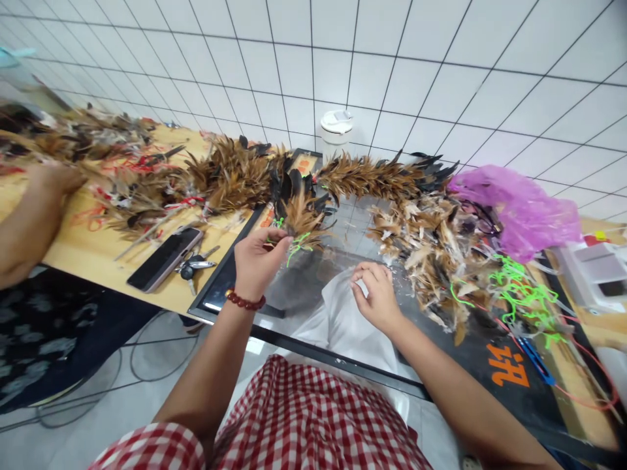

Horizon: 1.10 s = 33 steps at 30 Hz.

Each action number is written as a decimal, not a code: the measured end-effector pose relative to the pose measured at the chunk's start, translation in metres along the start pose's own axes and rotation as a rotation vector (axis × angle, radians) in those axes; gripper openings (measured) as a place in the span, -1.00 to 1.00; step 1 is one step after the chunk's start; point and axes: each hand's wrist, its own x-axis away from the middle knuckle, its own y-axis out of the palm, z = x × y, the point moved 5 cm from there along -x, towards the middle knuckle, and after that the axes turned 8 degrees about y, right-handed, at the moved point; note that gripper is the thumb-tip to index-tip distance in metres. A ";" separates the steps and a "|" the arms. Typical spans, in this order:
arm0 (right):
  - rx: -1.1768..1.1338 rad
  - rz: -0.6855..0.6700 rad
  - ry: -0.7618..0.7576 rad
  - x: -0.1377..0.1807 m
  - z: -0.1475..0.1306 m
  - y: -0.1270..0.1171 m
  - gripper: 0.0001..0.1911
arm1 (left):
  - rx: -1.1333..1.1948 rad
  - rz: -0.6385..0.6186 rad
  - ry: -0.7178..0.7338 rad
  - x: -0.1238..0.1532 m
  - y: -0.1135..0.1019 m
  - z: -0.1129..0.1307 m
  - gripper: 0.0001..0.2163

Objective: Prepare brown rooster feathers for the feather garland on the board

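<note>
My left hand (pixel 257 261), with a red bead bracelet on the wrist, is closed around the base of a bunch of brown and black feathers (pixel 300 212) tied with green string (pixel 296 247). My right hand (pixel 375 294) hovers over the dark glass tabletop (pixel 313 287) with its fingers curled, near a pile of loose tan feathers (pixel 428 251). What the right fingers pinch, if anything, I cannot make out.
A long feather garland (pixel 377 176) lies at the back. Green strings (pixel 519 290), a purple plastic bag (pixel 514 209), a white lidded cup (pixel 336 134), a phone (pixel 165 259) and keys (pixel 196 266) are on the tables. Another person's arm (pixel 34 215) rests at left.
</note>
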 end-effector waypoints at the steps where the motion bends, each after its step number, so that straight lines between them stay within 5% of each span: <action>1: 0.000 0.000 -0.007 0.000 0.000 0.000 -0.91 | -0.065 0.002 0.035 -0.008 0.000 -0.003 -0.82; 9: 0.000 -0.042 -0.017 0.000 -0.003 0.002 -0.87 | -0.726 -0.316 0.239 -0.015 0.043 -0.035 -0.82; 13: -0.014 -0.043 -0.088 0.000 -0.008 -0.001 -0.85 | -0.818 -0.367 0.270 -0.009 0.038 -0.031 -0.75; 15: -0.034 -0.042 -0.192 0.002 -0.017 -0.004 -0.81 | -0.811 -0.293 0.321 -0.007 0.035 -0.016 -0.76; 17: -0.022 -0.042 -0.318 0.004 -0.027 -0.007 -0.77 | -0.685 -0.158 0.418 -0.003 0.039 0.006 -0.77; 20: 0.082 -0.039 -0.426 0.002 -0.033 -0.012 -0.78 | -0.246 -0.200 0.460 0.008 0.078 0.031 -0.83; 23: 0.265 -0.028 -0.337 -0.012 -0.014 -0.026 -0.81 | 0.218 -0.352 0.125 0.014 0.133 0.025 -0.89; 25: 0.400 -0.013 -0.126 -0.029 0.012 -0.044 -0.80 | 0.441 -0.329 -0.169 0.014 0.156 0.008 -0.85; 29: 0.565 0.008 0.150 -0.066 0.038 -0.071 -0.78 | 0.600 -0.046 -0.240 -0.006 0.149 -0.014 -0.78; 33: 0.578 -0.199 -0.020 -0.098 0.006 -0.024 -0.75 | 0.604 0.202 -0.179 -0.025 0.123 -0.032 -0.79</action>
